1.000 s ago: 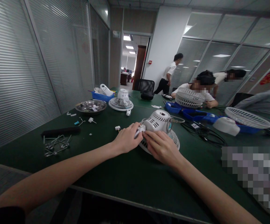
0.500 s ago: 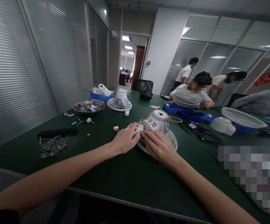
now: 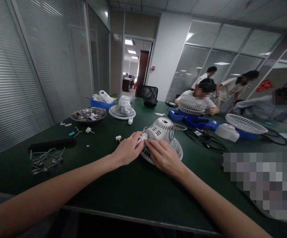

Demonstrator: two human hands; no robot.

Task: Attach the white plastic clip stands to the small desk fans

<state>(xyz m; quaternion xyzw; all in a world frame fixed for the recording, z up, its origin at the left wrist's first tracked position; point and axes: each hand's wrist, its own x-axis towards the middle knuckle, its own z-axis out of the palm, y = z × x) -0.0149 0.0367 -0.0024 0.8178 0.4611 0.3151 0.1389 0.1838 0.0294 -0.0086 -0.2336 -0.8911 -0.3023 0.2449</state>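
A white fan motor housing (image 3: 159, 129) with slotted vents rests on a round white fan grille (image 3: 176, 150), and a grey cable loops at its right side. My left hand (image 3: 128, 149) pinches a small white plastic part (image 3: 143, 136) at the housing's left end. My right hand (image 3: 164, 155) comes in from the other side, its fingertips closed on the same part. The fingers cover most of the part, so its exact shape is hidden. Just left of my left hand lies a small white piece with a pin (image 3: 118, 138).
To the left are a metal bowl of small parts (image 3: 88, 115), bent metal rods (image 3: 46, 161) and a black bar (image 3: 52, 144). Another fan assembly (image 3: 124, 107) stands behind, beside a blue bin (image 3: 102, 103). Black cables (image 3: 206, 138) and blue trays (image 3: 196, 121) lie right; several people sit or stand beyond.
The camera view has turned slightly to the right, so the table's things appear shifted left. Both hands keep their hold at the housing's left end.
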